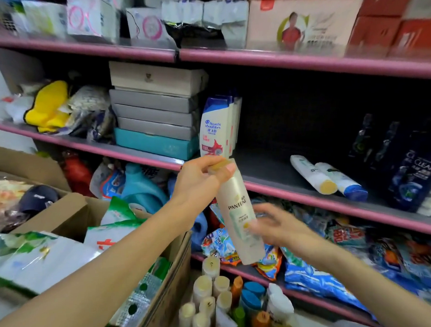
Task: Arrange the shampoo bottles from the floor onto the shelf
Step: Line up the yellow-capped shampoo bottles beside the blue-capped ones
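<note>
Before shelf (309, 184), left hand (200, 181) grips Pantene bottle (238, 211)

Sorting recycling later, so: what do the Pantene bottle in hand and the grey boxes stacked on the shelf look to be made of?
The Pantene bottle looks like glossy pearl-cream plastic: it shows soft highlights along its side and has a gold cap, probably plastic too. The left hand grips the cap end. The grey boxes look like matte cardboard, with flat dull faces and sharp folded edges, though a coated finish cannot be ruled out.
</note>
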A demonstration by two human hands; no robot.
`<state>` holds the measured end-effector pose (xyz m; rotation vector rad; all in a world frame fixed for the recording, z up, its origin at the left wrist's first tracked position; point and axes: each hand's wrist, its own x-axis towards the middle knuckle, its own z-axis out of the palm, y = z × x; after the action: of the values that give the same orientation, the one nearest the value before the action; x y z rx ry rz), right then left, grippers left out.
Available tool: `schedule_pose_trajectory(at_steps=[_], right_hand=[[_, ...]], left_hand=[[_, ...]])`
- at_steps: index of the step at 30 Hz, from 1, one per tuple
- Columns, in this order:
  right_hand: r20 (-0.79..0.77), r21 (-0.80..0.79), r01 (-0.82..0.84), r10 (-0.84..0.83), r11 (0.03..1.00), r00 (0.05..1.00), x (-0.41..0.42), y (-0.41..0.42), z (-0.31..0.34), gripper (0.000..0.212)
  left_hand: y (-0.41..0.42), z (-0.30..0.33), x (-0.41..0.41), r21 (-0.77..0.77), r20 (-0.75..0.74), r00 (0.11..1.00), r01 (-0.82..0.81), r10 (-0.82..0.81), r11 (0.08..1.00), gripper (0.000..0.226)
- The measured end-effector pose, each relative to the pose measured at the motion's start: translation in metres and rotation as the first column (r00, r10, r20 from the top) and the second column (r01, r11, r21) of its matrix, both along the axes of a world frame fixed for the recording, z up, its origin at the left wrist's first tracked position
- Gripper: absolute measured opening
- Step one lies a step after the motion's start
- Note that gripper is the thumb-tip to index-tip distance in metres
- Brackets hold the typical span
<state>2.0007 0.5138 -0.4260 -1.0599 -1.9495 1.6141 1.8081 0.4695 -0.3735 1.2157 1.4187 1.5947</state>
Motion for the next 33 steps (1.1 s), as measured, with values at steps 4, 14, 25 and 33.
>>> schedule_pose_trajectory(at_steps=[4, 14, 25, 33], right_hand=[[-0.151, 0.13, 0.106, -0.086, 0.986, 0.985, -0.021, -0.026, -0.017, 0.037], [-0.232, 0.093, 0.187, -0.161, 0.978, 0.959, -0.026, -0.035, -0.022, 0.031], [-0.217, 0.041, 0.168, -0.155, 0.985, 0.964, -0.027, -0.028, -0.032, 0.046], [-0.145, 0.196, 0.204, -0.178, 0.959, 0.973, -0.022, -0.005, -0.027, 0.035]], left_hand=[[0.011, 0.003, 0.017, 0.09, 0.011, 0.999, 0.046, -0.047, 0.995, 0.015], [0.017, -0.018, 0.031, 0.207, -0.19, 0.981, 0.067, -0.027, 0.976, 0.035], [0.025, -0.016, 0.033, 0.128, -0.141, 0.987, 0.093, -0.075, 0.987, 0.034], [0.032, -0.019, 0.036, 0.187, -0.204, 0.979, 0.07, -0.031, 0.98, 0.034]])
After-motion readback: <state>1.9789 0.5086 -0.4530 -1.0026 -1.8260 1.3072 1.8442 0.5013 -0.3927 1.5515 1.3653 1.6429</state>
